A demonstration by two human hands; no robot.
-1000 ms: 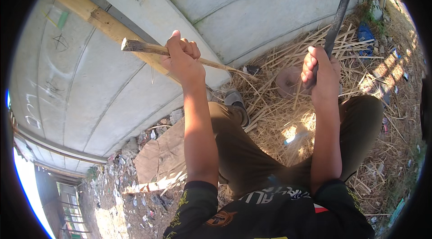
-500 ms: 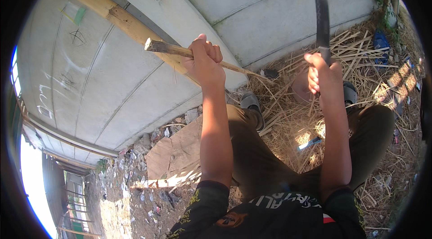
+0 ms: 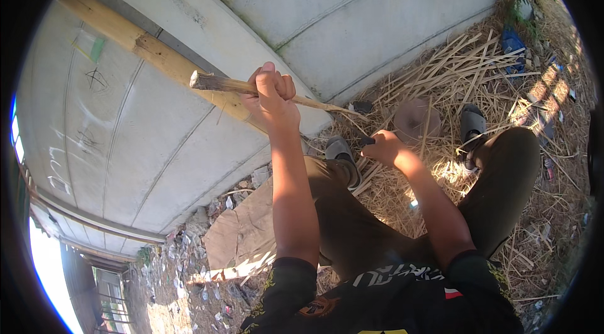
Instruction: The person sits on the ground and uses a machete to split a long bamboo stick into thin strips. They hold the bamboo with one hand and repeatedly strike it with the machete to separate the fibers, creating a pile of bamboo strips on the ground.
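My left hand point(image 3: 272, 95) is closed around a wooden stick point(image 3: 220, 83), whose thick cut end points left. Beyond the fist the stick narrows to a pale, split-looking tip over the debris. My right hand point(image 3: 387, 149) grips a machete, lower down and nearer the ground, below the stick's thin end. Only a short dark piece of the machete point(image 3: 367, 140) shows by the fingers; the long blade seen before is mostly out of sight. Behind the right hand lies a round brownish block point(image 3: 417, 120) on the ground.
A bamboo pole point(image 3: 107, 22) leans along the grey panel wall point(image 3: 377, 13). Split strips point(image 3: 459, 76) and shavings cover the ground around my sandals point(image 3: 343, 158). A flattened cardboard sheet point(image 3: 242, 224) lies at left, and blue plastic point(image 3: 513, 50) is at the far right.
My right hand has swung down and left with the machete, from raised blade to low beside my left foot. The left hand still holds the stick, slightly shifted left in the view.
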